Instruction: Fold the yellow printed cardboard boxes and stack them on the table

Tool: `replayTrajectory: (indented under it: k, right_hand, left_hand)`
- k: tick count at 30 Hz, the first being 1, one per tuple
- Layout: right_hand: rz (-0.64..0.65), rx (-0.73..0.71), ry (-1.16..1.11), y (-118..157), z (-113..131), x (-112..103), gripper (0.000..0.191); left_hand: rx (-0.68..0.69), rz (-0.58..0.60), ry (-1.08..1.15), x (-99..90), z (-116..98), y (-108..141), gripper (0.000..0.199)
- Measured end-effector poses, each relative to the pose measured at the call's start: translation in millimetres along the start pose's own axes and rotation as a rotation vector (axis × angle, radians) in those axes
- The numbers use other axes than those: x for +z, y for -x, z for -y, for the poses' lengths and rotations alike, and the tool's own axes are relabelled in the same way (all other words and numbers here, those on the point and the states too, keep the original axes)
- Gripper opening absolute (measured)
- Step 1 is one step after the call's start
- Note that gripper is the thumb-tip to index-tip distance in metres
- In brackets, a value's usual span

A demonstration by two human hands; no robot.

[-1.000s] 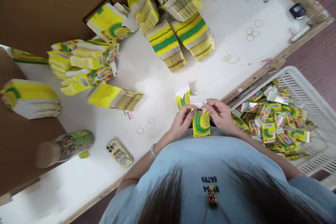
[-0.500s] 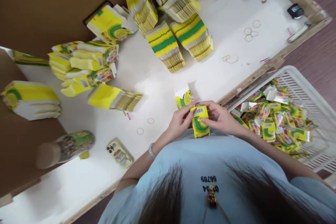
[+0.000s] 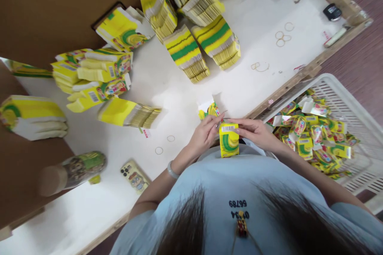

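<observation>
Both hands meet at the near edge of the white tabletop [image 3: 167, 87], just in front of the person's chest, and share one small yellow-and-green carton [image 3: 229, 140] that stands upright between them. The left hand [image 3: 205, 135] has its grip closed on the carton's top left corner, fingertips pressed to the barcoded end flap; the right hand [image 3: 254, 130] is clamped on the top right side, fingers laid flat across the same flap. Just behind the grip, touching the left fingertips, lies a second carton [image 3: 208, 108] with its white flap open. Out beyond the right hand and off the tabletop's wooden rim sits a white slatted basket [image 3: 353, 99] holding a heap of folded cartons [image 3: 314, 131] in the same colours. Straight ahead of the grip, well apart, bundles of flat carton blanks [image 3: 194, 28] stand fanned on the tabletop, and further to the left of the grip more stacks [image 3: 92, 73] lie on their sides. Loose rubber bands [image 3: 283, 38] are scattered ahead and to the right. Near the left forearm a phone [image 3: 134, 175] lies face down, with a bottle [image 3: 73, 169] on its side further left.
</observation>
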State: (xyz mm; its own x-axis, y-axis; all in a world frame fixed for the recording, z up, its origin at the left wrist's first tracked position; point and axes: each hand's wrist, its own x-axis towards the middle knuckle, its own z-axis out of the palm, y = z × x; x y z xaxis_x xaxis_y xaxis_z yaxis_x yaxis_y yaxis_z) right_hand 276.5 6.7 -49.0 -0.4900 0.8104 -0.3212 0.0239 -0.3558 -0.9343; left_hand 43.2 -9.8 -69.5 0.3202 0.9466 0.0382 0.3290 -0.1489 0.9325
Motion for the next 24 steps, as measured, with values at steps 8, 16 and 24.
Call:
replayTrajectory:
  k: [8,16,24]
  right_hand:
    - [-0.503,0.085,1.042,68,-8,-152,0.055]
    - [-0.577,-0.244,1.181,26,2,-107,0.056]
    - [-0.473,-0.636,0.673,-81,-1,38,0.051]
  left_hand:
    - [-0.172,-0.253,-0.399,-42.7,71,-78,0.052]
    - [0.045,-0.264,-0.439,-61.4,61,-91,0.026]
    - [0.038,-0.471,-0.156,-44.6,-20,-56,0.046]
